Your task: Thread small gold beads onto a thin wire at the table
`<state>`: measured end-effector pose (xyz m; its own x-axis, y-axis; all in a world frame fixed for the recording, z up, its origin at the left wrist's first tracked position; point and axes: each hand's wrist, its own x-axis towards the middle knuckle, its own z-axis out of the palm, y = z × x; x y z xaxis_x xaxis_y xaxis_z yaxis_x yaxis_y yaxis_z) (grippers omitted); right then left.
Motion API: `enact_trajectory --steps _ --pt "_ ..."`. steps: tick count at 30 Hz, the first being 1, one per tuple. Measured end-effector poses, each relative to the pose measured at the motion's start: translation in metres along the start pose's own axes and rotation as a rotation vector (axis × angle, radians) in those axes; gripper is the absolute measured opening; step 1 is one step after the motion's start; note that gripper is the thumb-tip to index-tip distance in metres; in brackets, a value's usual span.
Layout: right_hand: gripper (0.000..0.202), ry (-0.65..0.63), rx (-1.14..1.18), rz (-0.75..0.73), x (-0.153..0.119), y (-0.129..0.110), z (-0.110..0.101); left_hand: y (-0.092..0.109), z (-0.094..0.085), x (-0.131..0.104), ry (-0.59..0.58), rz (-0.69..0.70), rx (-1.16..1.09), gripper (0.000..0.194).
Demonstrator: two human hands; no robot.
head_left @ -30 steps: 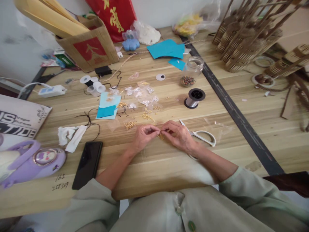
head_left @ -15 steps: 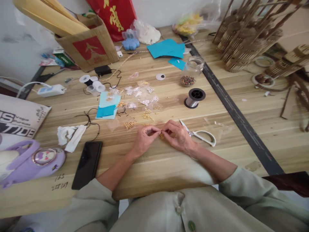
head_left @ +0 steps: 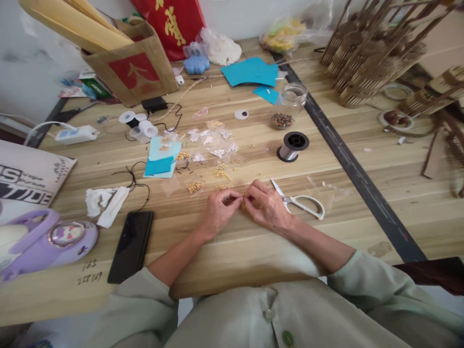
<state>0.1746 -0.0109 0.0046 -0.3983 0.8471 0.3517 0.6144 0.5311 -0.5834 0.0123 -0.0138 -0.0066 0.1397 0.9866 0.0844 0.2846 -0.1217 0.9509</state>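
Observation:
My left hand (head_left: 220, 211) and my right hand (head_left: 266, 205) meet fingertip to fingertip above the wooden table. Both are closed in a pinch on a small gold beaded piece (head_left: 243, 203), which hangs between them, mostly hidden by the fingers. Just right of my right hand lie scissors (head_left: 306, 205) with white handles, blades partly open. Beyond my hands are small heaps of gold beads (head_left: 195, 187) and small bags of silvery pieces (head_left: 218, 153). A spool of thin wire (head_left: 290, 151) stands farther right.
A glass jar (head_left: 282, 116) with mixed beads stands behind the spool. Blue sheets (head_left: 250, 72) lie at the back. At left are a black phone (head_left: 131, 246), white tissue (head_left: 113, 208), a purple item (head_left: 47, 246) and a paper bag (head_left: 141, 72). Woven baskets (head_left: 362, 72) stand at back right.
Both hands have shifted very slightly to the right, still pinched together. The gold piece shows a little lower between the fingertips.

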Motion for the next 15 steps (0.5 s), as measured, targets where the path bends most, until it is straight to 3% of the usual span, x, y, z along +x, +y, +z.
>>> enact_trajectory --steps 6,15 --pt "0.009 0.010 -0.078 -0.006 -0.0002 -0.0017 0.0008 0.0028 0.0020 0.0013 0.016 -0.080 -0.080 0.008" --pt "0.008 0.019 0.267 0.076 0.0043 0.0034 0.0007 0.0007 -0.0031 0.0084 -0.023 -0.188 -0.240 0.011"
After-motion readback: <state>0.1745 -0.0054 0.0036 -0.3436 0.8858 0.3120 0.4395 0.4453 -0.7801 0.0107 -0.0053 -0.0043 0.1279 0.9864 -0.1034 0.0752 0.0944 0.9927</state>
